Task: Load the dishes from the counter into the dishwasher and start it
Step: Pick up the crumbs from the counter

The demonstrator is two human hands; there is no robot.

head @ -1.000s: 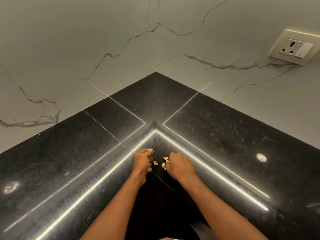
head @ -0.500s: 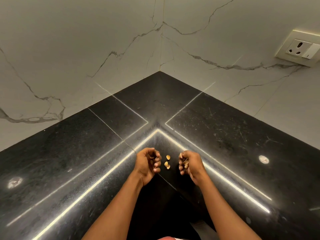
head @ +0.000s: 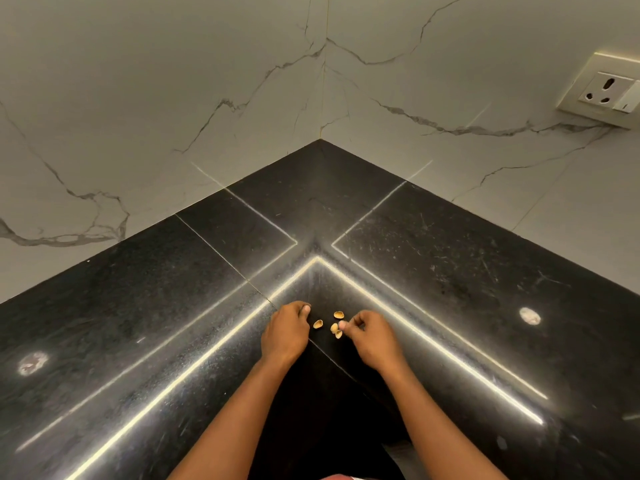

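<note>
Forearms in from 6 o'clock. L hand (head: 285,332) knuckles up over black counter (head: 138,341), fingers curled under, thumb tucked vs forefinger; anything inside, can't tell. R hand (head: 372,337) at its 3 o'clock, fingers curled, thumb + forefinger tips together right at nut shells (head: 318,323); real grip or mere touch, can't tell. Four nut shells loose on counter btwn hands. Further, 12 o'clock: counter corner meeting marble walls (head: 207,81). Socket (head: 606,91) up at 2 o'clock.

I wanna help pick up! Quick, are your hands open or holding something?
Left hand: fingers curled under; whether it holds anything cannot be told.
Right hand: fingers curled, fingertips at a nutshell; a grip cannot be told.
</note>
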